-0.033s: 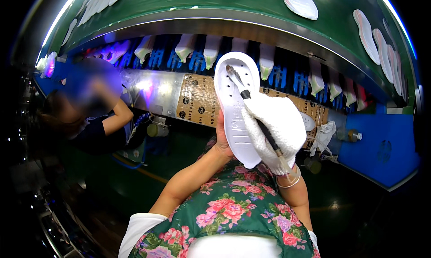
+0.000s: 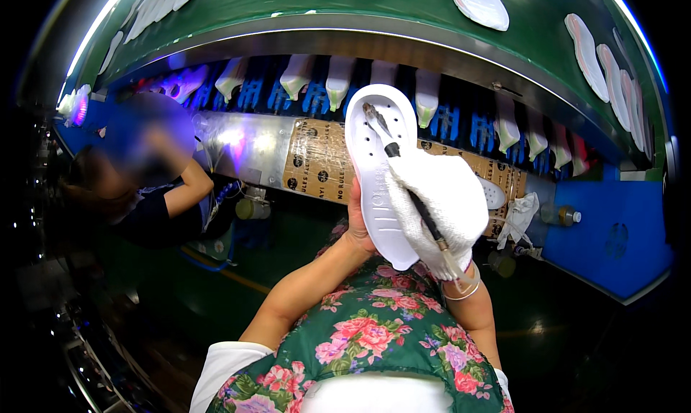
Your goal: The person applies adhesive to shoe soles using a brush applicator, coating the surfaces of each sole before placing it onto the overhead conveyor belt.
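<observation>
A white shoe sole (image 2: 372,170) with small dark holes near its far end stands up in front of my body. My bare left hand (image 2: 358,219) is closed around its left edge, most of the fingers hidden behind it. My right hand (image 2: 446,208), in a white knit glove, grips a brush (image 2: 381,129) with a black handle. The bristles are at the sole's inner face near the holes; whether they touch it I cannot tell. A clear tube (image 2: 452,260) runs from the handle's rear end along my wrist.
Behind the sole runs a ledge covered with printed cardboard (image 2: 317,161), below a rack of hanging white shoe parts (image 2: 338,82). More soles (image 2: 481,6) lie on the green shelf above. A bottle (image 2: 561,216) and white cloth (image 2: 520,215) sit right. A co-worker's arm (image 2: 188,190) is at left.
My gloved right hand has shifted very slightly left across the sole, still with the brush. The sole and my left hand have barely moved.
</observation>
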{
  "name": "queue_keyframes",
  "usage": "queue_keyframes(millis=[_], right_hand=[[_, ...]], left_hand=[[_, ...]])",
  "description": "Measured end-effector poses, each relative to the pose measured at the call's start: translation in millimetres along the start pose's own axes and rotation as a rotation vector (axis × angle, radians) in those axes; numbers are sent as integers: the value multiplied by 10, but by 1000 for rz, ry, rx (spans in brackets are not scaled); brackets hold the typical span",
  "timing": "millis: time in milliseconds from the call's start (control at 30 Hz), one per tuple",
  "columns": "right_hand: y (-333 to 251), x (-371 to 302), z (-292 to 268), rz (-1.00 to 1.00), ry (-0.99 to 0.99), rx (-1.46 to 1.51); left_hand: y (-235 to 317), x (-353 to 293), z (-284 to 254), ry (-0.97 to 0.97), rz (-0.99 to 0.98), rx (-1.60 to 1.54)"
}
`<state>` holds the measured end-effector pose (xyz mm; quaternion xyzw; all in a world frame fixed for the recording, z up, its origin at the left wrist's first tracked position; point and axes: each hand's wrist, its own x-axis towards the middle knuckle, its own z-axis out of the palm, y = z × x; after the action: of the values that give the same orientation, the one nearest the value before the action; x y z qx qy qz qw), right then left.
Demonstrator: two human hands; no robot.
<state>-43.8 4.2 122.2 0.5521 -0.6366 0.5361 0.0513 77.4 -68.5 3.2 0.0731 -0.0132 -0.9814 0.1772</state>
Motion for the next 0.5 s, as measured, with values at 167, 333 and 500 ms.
queue_keyframes(millis=[167, 333, 500], right_hand=[[-94, 0, 67, 138, 82, 244], [-131, -49, 131, 201, 108, 117], [-106, -120, 170, 235, 117, 183]], left_hand=[[46, 34, -19, 85, 48, 160], [54, 103, 5, -4, 41, 87], [92, 237, -21, -164, 8, -71]])
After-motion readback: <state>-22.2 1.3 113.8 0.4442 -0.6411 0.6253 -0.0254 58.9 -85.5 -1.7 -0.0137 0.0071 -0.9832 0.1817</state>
